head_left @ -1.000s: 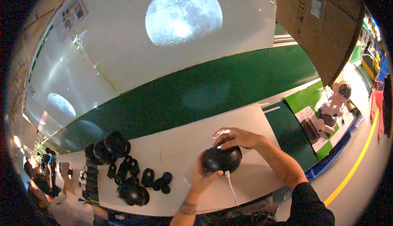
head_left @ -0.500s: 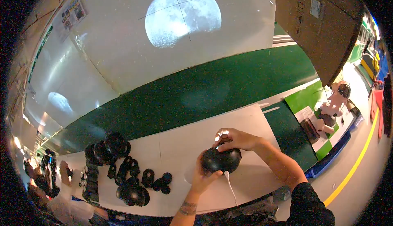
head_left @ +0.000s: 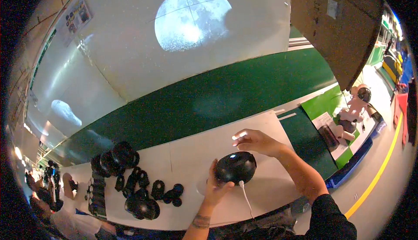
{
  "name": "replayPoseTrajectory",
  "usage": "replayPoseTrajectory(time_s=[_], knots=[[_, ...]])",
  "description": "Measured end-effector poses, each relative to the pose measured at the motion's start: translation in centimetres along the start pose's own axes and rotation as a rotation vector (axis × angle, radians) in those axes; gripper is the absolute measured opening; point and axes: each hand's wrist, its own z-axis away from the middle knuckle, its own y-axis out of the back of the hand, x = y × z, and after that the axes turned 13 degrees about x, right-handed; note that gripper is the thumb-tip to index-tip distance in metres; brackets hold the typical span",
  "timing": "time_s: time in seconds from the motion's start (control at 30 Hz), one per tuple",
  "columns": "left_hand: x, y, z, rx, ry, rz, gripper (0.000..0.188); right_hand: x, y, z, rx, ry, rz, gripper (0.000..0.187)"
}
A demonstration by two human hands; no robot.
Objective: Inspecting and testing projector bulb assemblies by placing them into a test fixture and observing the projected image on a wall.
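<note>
A glossy black egg-shaped projector point(head_left: 237, 170) has a small bright lens on top and a white cable point(head_left: 246, 200) plugged into its near side. My left hand point(head_left: 213, 187) grips its left side, thumb along the near edge. Above and behind it, my right hand point(head_left: 260, 143) hovers apart from the device with the fingers stretched out, holding nothing, light falling on the fingertips. A round moon picture point(head_left: 193, 18) with thin crossed lines shines on the white wall, its lower right edge cut by shadow.
Left on the white board lie several black round shells point(head_left: 124, 154), black ring parts point(head_left: 157, 188) and more glossy shells point(head_left: 143, 206). A brown cardboard sheet point(head_left: 333, 26) hangs at the upper right. Beyond the green strip stands a pale astronaut-like figure point(head_left: 357, 109). Another person point(head_left: 72, 222) sits far left.
My right hand has lifted off the projector's top, up and to the right, uncovering the lit lens. The shadow along the moon's lower edge has shifted. My left hand keeps its hold.
</note>
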Motion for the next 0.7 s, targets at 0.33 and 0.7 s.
replayPoseTrajectory(time_s=[0.33, 0.7], knots=[[1.4, 1.1, 0.2, 0.161, -0.201, -0.156, 0.095, 0.1, 1.3, 5.2, 0.372, 0.103, 0.101, 0.03], [0.4, 0.6, -0.3, -0.027, 0.188, -0.019, 0.13, -2.3, -3.8, 8.9, 0.153, 0.755, 0.651, 0.063]])
